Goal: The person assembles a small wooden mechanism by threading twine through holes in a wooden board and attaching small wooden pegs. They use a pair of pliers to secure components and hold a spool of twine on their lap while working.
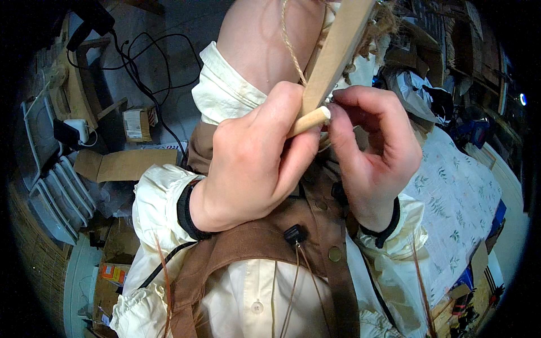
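Observation:
My left hand (pixel 253 155) is closed around a pale square-edged wooden bar (pixel 338 50), which slants up and to the right. A short round wooden dowel (pixel 311 120) crosses the bar's lower end and pokes out of the same grip. Beside the dowel's white tip, the thumb and forefinger of my right hand (pixel 377 146) are bent together. Whatever lies between them is too small to make out. A thin twisted twine (pixel 288 42) hangs down to the bar behind my left hand. Shaggy brown fibre (pixel 383 25) shows behind the bar's upper part.
Loose black cables (pixel 132 70) lie on the floor at far left, near a small carton (pixel 137 125) and a cardboard flap (pixel 127 164). A white tube rack (pixel 62 191) stands at left. Leaf-patterned cloth (pixel 445 197) spreads at right. My bare knee (pixel 265 39) is beyond my hands.

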The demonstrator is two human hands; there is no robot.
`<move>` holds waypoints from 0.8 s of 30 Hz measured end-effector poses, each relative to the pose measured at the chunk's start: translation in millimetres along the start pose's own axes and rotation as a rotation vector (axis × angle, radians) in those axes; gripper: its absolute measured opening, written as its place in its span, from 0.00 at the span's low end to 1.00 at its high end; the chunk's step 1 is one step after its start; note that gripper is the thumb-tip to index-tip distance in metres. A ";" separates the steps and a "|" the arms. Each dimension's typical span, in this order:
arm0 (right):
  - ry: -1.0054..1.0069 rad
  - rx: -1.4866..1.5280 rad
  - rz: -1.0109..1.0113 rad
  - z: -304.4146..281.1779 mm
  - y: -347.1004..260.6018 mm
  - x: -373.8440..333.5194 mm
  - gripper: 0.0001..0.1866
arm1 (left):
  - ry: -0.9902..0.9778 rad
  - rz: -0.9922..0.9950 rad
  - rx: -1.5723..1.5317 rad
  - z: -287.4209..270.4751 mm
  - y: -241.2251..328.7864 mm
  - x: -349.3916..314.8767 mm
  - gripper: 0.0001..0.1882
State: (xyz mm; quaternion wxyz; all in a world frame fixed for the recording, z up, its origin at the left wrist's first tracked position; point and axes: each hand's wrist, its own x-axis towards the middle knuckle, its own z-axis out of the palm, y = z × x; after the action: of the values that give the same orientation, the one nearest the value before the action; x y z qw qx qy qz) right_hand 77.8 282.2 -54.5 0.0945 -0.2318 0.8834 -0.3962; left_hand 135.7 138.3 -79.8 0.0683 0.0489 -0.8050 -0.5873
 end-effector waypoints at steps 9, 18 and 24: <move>0.007 0.126 0.163 1.3 -2.5 -0.4 0.04 | -0.016 0.006 -0.009 0.0 -0.6 -1.2 0.10; -0.233 0.961 0.787 -12.1 1.0 16.7 0.09 | -0.045 0.037 -0.034 1.0 -2.8 -1.5 0.10; -0.113 0.668 0.570 -3.5 -7.0 11.1 0.06 | -0.013 0.007 -0.019 1.7 -2.7 -0.7 0.10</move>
State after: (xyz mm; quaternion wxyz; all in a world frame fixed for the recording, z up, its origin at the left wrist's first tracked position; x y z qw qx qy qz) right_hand 69.3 275.1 -46.8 0.3179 0.0428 0.7290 -0.6047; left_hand 136.1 139.2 -82.9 0.0654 0.0416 -0.8001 -0.5948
